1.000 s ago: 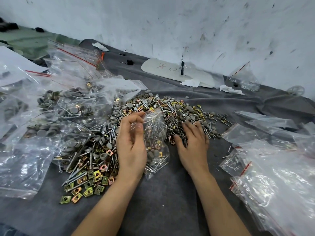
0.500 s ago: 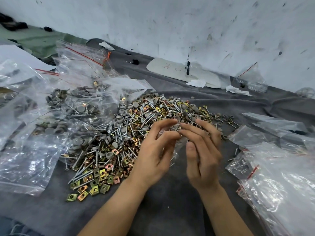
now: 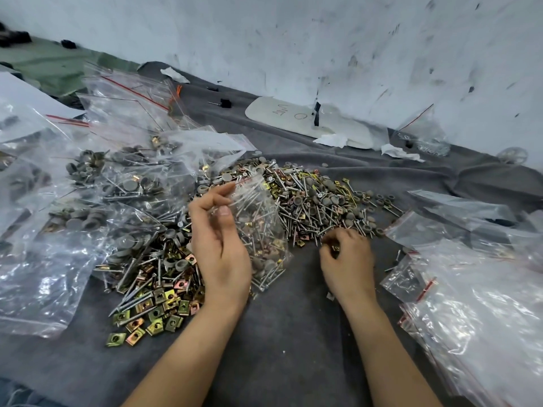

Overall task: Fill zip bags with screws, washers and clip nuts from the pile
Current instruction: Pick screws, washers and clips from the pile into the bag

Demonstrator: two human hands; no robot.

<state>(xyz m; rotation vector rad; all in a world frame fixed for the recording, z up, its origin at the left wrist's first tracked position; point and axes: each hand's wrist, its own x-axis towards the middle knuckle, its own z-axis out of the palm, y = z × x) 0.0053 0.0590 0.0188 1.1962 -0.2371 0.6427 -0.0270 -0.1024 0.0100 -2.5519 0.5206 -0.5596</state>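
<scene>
A pile of screws, grey washers and gold clip nuts (image 3: 308,198) lies on the grey cloth. My left hand (image 3: 219,242) holds a clear zip bag (image 3: 261,239) upright by its mouth; the bag is partly filled with screws, washers and clip nuts. My right hand (image 3: 346,259) is at the pile's near edge, fingers curled round a gold clip nut (image 3: 335,248). More clip nuts (image 3: 152,312) lie loose at the pile's near left.
Filled zip bags (image 3: 88,207) are heaped on the left. Empty zip bags (image 3: 476,289) are stacked on the right. A white oval board (image 3: 305,121) and paper scraps lie by the back wall. The grey cloth (image 3: 288,333) is bare between my forearms.
My hands have parted: the right one dropped from the bag's mouth down to the pile's near edge and picked up a clip nut. The left one still holds the bag.
</scene>
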